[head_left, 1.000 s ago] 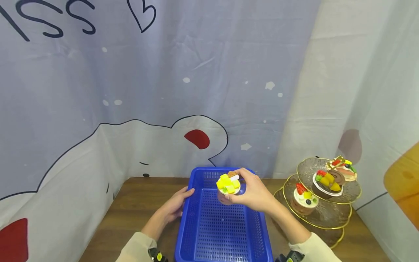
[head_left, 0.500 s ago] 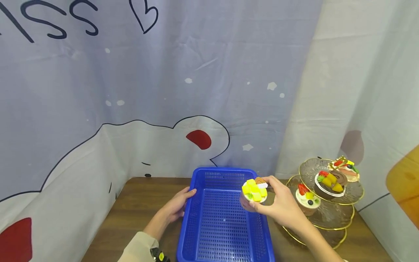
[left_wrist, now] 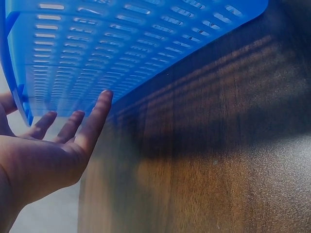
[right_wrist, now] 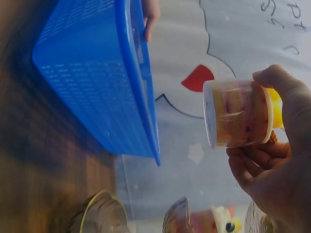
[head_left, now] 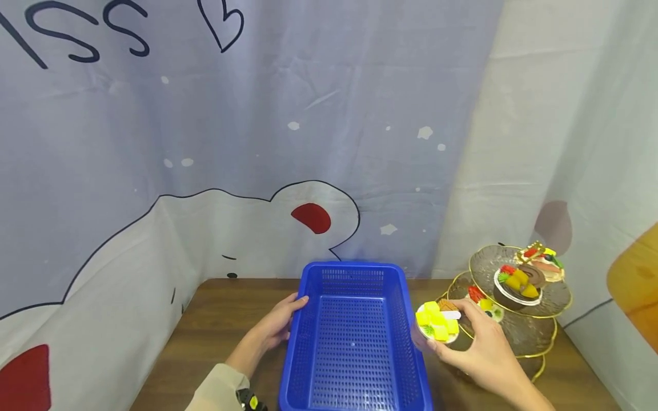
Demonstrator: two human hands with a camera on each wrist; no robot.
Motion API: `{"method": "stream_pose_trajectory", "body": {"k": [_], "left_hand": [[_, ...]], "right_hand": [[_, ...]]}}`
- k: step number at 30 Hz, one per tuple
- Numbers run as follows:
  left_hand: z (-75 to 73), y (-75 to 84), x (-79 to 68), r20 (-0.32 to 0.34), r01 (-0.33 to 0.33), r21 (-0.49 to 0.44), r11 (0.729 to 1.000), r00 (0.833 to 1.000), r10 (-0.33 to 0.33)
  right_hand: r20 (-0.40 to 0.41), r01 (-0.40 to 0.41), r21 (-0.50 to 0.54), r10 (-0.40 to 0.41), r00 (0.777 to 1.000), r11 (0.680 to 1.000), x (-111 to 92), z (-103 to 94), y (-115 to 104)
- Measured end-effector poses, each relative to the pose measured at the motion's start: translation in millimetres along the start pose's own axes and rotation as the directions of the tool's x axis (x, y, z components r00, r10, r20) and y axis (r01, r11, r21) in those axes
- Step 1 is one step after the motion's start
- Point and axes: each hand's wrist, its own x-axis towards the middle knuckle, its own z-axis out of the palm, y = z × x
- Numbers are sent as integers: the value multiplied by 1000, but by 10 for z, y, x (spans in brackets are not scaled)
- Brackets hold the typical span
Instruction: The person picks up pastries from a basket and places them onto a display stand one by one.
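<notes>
In the head view my right hand (head_left: 483,348) grips a clear dessert cup (head_left: 437,322) topped with yellow fruit cubes, a biscuit and a white piece. The cup is held in the air by the right rim of a blue plastic basket (head_left: 352,354). Seen from the right wrist, thumb and fingers pinch the cup (right_wrist: 238,114) near its top; its layered filling shows through the side. My left hand (head_left: 275,322) holds the basket's left rim, thumb over the edge. Its fingers lie against the perforated outer wall (left_wrist: 121,43) in the left wrist view.
A tiered stand (head_left: 483,265) of gold-rimmed glass plates is at the right. Its top plate bears a chocolate dessert cup (head_left: 516,285) and a cake slice (head_left: 545,265); another fruit-topped cup (head_left: 497,313) sits lower, partly behind my right hand. A printed curtain (head_left: 360,114) hangs behind the wooden table (head_left: 205,342).
My right hand has carried the dessert cup from over the basket rightward and lower, past the basket's right rim towards the stand. My left hand has stayed on the basket.
</notes>
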Motion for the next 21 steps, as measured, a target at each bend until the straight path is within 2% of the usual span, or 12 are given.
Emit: {"method": "stream_pose_trajectory", "body": {"k": [14,21], "left_hand": [[-7,-9,18,-13,0,4,1000,1000,0],[-13,-8,21,-4,1,-6,1000,1000,-1]], "right_hand": [[-58,-95,-78,91,994,992,-334,-311,159],[-109,-127,-101,116,987,987,-481,-474,346]]}}
